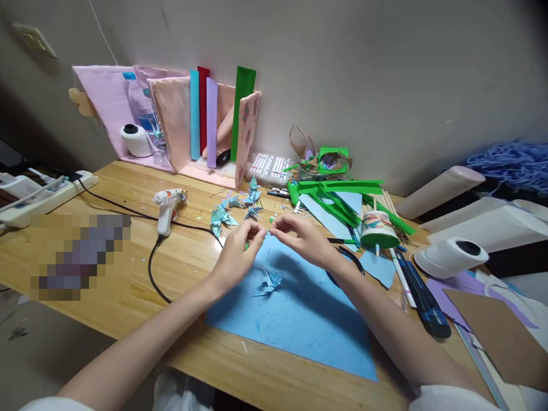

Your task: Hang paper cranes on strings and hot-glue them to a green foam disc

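Note:
Above the blue sheet (pixel 295 319), my left hand (pixel 240 248) and my right hand (pixel 303 240) meet with fingertips almost touching. Both are closed in a pinch; whatever sits between the fingers is too small to make out. A bit of green shows by my left fingers. Below them a folded blue paper crane (pixel 269 283) with swirl patterns lies on the sheet. From it a thin pale thread (pixel 260 268) curves up toward my left hand, its other end hidden. Several more blue paper cranes (pixel 220 218) lie just beyond my left hand.
A white glue gun (pixel 168 208) stands at left, its black cord trailing across the table. Pink holders (pixel 171 123) stand against the wall. Green strips (pixel 338 188), a cutter (pixel 428 302) and a white thread spool (pixel 449 256) crowd the right. A pixelated patch covers part of the left.

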The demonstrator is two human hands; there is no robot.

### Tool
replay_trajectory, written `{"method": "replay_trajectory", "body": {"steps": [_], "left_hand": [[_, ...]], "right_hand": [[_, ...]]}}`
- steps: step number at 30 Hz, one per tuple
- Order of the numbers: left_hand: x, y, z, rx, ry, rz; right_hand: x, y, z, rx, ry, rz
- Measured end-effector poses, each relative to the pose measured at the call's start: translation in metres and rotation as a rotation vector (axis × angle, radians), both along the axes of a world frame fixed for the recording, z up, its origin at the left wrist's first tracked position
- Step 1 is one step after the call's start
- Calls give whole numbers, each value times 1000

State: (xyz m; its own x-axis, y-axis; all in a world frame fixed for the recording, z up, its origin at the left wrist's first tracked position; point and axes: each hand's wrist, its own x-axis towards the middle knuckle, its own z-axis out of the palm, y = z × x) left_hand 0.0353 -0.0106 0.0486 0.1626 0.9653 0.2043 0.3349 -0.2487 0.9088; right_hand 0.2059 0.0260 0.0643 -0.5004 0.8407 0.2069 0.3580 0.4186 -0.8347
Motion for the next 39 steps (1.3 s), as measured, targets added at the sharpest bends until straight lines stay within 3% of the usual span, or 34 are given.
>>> {"method": "replay_trajectory", "body": {"steps": [13, 16, 19, 23, 32, 39], "left_hand": [[-23, 9, -11, 94, 156, -30], [-30, 13, -16, 130, 192, -2], [-38, 15, -20, 148, 215, 73], [-44, 17, -23, 127, 231, 119], [-45, 19, -26, 128, 286, 108], [-46, 18, -33, 203, 562, -30]], "right_hand": [[-15, 5, -13, 288, -97, 64], [-14, 14, -24, 426, -139, 72], [-12, 24, -37, 582, -247, 174], [-9, 32, -46, 674, -380, 318], [-13, 29, -45, 811, -538, 438], [-16, 30, -42, 838, -582, 490]]}}
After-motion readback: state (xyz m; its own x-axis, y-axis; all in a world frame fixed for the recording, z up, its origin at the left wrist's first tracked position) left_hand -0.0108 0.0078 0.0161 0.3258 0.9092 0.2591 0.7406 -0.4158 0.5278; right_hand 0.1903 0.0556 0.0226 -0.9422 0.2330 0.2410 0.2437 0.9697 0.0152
